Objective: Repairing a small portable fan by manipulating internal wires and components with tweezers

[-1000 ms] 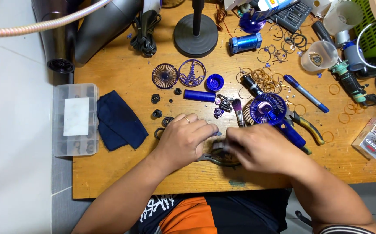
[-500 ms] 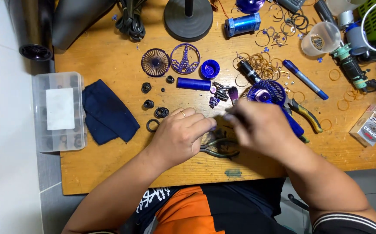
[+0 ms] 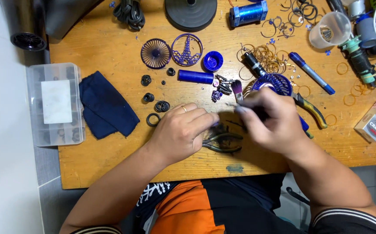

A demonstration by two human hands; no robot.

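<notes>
My left hand pinches a tiny, hidden part just above the pliers, my right hand closes fingers on the small brush beside it, so short light strokes, left steady.

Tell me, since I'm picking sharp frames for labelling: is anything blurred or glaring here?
Head view: the right hand is motion-smeared at its fingertips; the left hand and the dark metal pliers beneath look sharp; lighting is even, soft shadows under both hands, no strong glare on the wooden tabletop.
</notes>
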